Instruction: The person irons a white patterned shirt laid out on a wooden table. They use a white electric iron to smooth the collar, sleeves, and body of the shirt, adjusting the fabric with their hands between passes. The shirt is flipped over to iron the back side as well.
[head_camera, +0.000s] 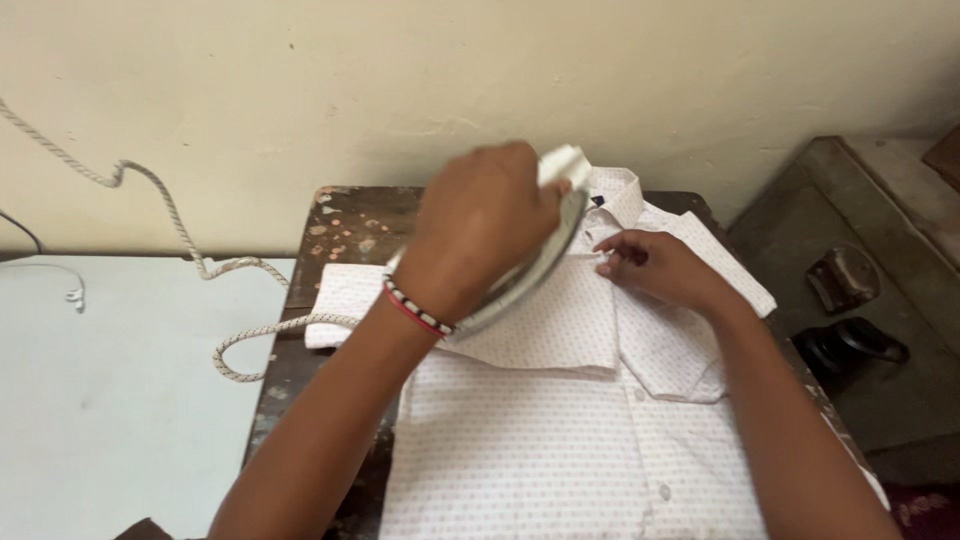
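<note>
The shirt (560, 420) lies on the table (345, 225); the iron (530, 270) above it; the cord (235, 345) trails left; the wall (480, 70) behind.

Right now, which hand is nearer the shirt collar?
Right. The right hand rests on the shirt just below the collar; the left hand grips the iron beside it.

Shirt (560, 420): white, small reddish-pink dot print all over; buttons white; a dark blue label inside the collar.
Iron (530, 270): silvery metal soleplate, white at the tip.
Iron cord (240, 345): braided, white flecked with dark.
Beaded bracelet (418, 312) on the left hand's (480, 220) wrist: one strand black and white, one strand red.
Table (350, 225): dark brown wood, mottled with pale and rust-coloured spots.
Surface (120, 400) to the left: pale blue-white.
Wall (500, 70): cream.
Thin cable (60, 285) at far left: white.
Ledge (880, 230) at the right: dark grey.
</note>
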